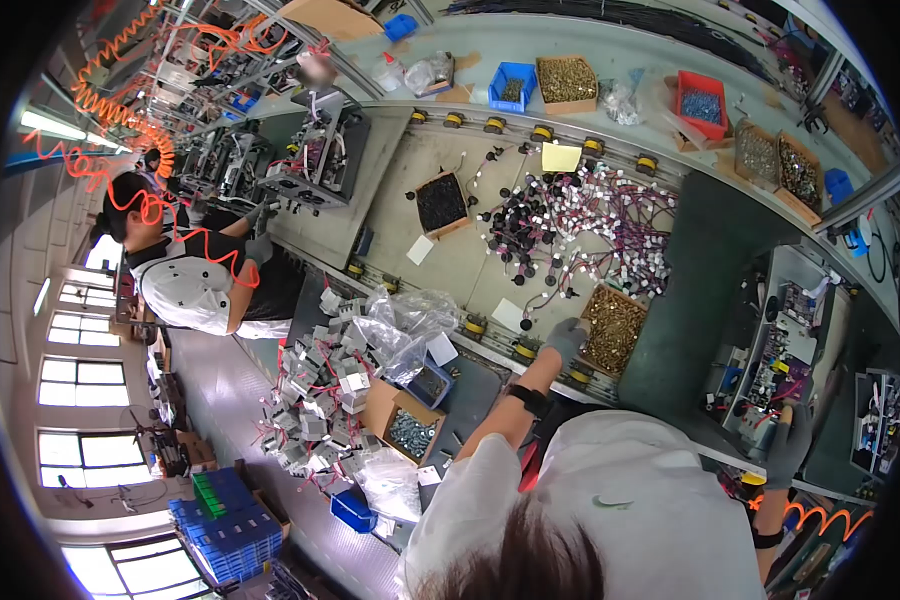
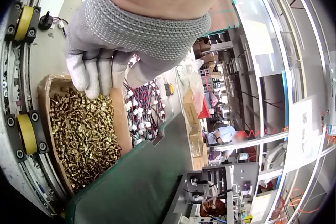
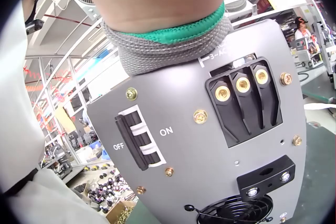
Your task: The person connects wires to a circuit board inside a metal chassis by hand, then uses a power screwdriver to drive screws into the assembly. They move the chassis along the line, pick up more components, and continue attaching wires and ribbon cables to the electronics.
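My left hand [image 1: 567, 340], in a grey glove, is at the near edge of a cardboard box of brass-coloured screws [image 1: 613, 330]. In the left wrist view its fingers [image 2: 92, 79] extend loosely down over the box's rim, their tips right at the screws [image 2: 84, 134]. My gloved right hand [image 1: 790, 445] lies with extended fingers against the near end of an open-topped machine [image 1: 785, 350] full of electronics. The right wrist view shows that machine's grey panel [image 3: 184, 145] with an ON/OFF switch [image 3: 140, 137], a three-screw terminal block [image 3: 244, 98] and a fan; the panel hides the right fingers.
A heap of wired connectors [image 1: 590, 220] lies beyond the screws, beside a box of black parts [image 1: 441, 203]. Green matting [image 1: 700, 260] separates screws and machine. Bins [image 1: 511, 87] line the back shelf. Grey metal parts [image 1: 320, 390] are piled left; another person [image 1: 185, 260] works at far left.
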`<state>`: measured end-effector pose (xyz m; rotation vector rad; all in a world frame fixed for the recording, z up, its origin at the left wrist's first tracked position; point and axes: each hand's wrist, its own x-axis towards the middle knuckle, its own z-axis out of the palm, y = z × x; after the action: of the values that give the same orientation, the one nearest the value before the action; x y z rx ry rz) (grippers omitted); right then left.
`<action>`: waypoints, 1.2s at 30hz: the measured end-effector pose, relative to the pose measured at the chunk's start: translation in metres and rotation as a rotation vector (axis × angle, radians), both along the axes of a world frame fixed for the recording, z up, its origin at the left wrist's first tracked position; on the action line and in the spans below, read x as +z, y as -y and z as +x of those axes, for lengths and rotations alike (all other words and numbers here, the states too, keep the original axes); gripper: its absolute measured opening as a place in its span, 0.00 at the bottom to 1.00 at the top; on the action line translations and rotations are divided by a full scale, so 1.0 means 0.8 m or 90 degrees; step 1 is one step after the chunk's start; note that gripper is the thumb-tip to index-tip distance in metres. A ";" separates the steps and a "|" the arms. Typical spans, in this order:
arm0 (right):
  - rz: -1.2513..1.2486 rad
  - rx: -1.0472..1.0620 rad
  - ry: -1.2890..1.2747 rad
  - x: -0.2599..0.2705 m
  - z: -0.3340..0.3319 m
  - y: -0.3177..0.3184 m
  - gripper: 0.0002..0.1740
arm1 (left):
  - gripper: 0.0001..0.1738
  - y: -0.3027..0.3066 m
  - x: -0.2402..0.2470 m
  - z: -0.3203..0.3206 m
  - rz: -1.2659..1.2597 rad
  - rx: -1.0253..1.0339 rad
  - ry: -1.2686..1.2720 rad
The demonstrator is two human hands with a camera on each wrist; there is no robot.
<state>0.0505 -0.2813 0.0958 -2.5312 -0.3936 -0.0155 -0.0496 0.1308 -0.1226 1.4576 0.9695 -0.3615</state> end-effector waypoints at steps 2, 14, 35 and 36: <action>-0.001 0.000 -0.004 -0.002 0.003 0.002 0.10 | 0.30 -0.007 -0.024 -0.001 -0.019 0.037 0.003; -0.035 -0.062 -0.054 0.027 -0.001 -0.021 0.12 | 0.24 -0.070 -0.052 0.123 0.379 -0.033 -0.009; -0.032 -0.115 -0.049 0.024 0.004 -0.029 0.11 | 0.11 -0.067 -0.040 0.152 0.677 -0.311 -0.020; -0.029 -0.105 -0.037 0.024 0.006 -0.030 0.11 | 0.10 -0.070 -0.037 0.142 0.698 -0.247 0.030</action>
<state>0.0549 -0.2576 0.1147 -2.5965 -0.1627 0.0036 0.0637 0.1864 -0.1526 2.6532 0.8633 -0.0375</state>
